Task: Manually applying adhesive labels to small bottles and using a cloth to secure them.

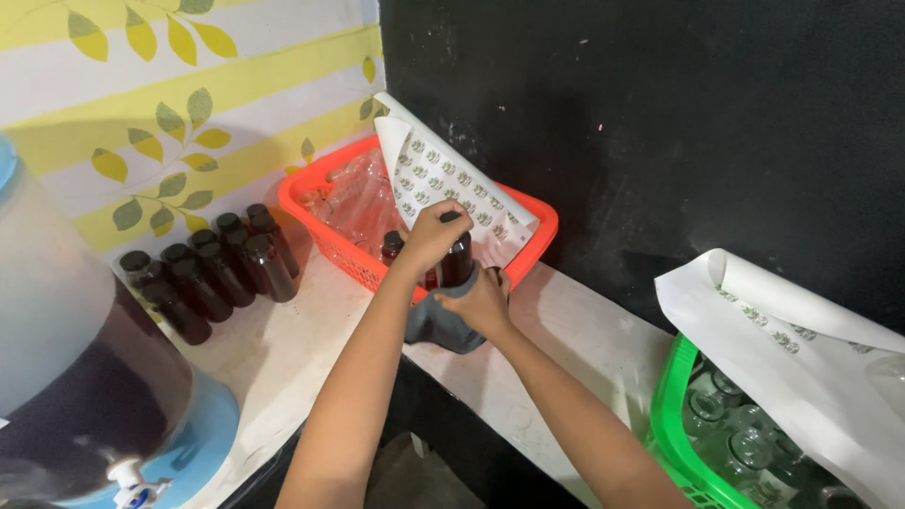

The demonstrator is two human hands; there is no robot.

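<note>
dark brown bottle (456,262), black-capped, gripped by left hand (432,236) over grey cloth (438,325).

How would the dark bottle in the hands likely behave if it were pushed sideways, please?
The bottle looks full of dark liquid, so probably heavy for its size. Tall and narrow, it may tip rather than slide. The grey cloth under the right hand suggests it could be wet and slippery.

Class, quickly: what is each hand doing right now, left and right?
Left hand: closed over the top of the dark bottle.
Right hand: closed around a grey cloth at the bottle's base.
</note>
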